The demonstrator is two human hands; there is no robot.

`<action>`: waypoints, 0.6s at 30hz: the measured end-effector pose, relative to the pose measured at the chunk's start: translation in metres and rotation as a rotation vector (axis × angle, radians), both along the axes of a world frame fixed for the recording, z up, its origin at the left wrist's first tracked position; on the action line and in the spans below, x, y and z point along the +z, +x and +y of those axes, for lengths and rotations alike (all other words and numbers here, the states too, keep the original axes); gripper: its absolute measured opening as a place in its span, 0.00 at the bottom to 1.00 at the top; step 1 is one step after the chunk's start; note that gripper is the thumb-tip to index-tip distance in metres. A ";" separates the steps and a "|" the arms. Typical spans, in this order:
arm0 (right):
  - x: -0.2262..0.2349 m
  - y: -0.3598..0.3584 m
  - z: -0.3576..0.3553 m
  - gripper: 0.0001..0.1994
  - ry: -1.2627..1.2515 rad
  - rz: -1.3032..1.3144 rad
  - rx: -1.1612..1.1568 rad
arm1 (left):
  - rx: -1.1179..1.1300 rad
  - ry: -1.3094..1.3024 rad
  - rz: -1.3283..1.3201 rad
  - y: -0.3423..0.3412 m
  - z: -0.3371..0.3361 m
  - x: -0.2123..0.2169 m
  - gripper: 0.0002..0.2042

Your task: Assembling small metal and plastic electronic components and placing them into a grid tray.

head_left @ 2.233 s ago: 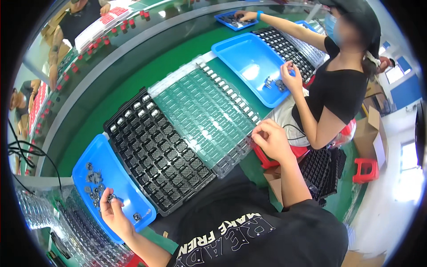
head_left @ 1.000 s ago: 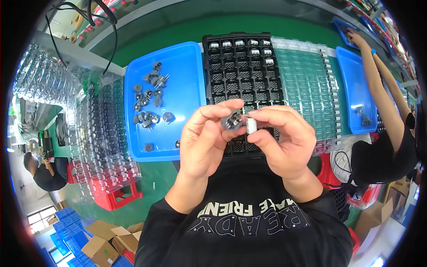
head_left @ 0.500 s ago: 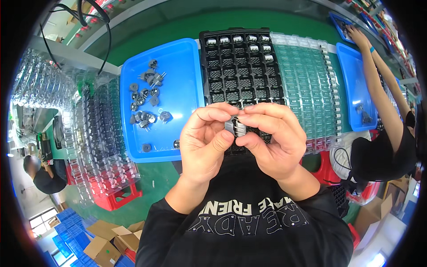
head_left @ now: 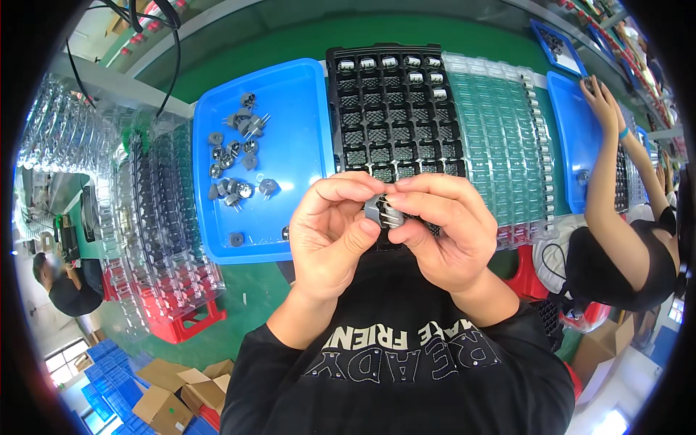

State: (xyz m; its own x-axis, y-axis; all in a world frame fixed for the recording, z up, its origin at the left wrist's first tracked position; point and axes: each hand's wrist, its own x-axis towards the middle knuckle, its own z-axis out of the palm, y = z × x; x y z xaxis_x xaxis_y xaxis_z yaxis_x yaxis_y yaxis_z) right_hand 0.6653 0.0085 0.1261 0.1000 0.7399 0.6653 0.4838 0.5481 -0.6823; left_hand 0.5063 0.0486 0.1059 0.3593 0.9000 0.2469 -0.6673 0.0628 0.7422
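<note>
Left hand (head_left: 330, 232), right hand (head_left: 457, 232) on grey part (head_left: 382, 211), tray edge (head_left: 261, 254) near

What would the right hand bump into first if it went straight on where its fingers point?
The right hand would probably meet the grey round part held by the left hand. They may already touch; depth is hard to judge.

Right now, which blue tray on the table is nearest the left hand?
The blue tray left of the black tray, beside the left hand; the other blue trays sit far right.
</note>
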 end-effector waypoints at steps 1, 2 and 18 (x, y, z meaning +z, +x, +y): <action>0.000 -0.001 0.000 0.15 0.003 0.017 0.002 | 0.000 0.004 -0.003 0.000 0.000 0.000 0.15; -0.001 -0.001 0.000 0.15 0.002 0.017 0.002 | 0.001 0.003 -0.004 0.000 0.000 0.001 0.15; 0.011 0.002 0.003 0.07 -0.303 0.250 0.087 | 0.211 0.168 0.161 0.004 -0.007 -0.012 0.12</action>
State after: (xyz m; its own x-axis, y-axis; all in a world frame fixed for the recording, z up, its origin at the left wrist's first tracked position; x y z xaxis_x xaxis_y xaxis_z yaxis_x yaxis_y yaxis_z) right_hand 0.6669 0.0114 0.1376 0.1591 0.9117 0.3788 0.2429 0.3357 -0.9101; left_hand 0.5107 0.0415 0.0940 0.2157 0.9102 0.3535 -0.5258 -0.1968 0.8275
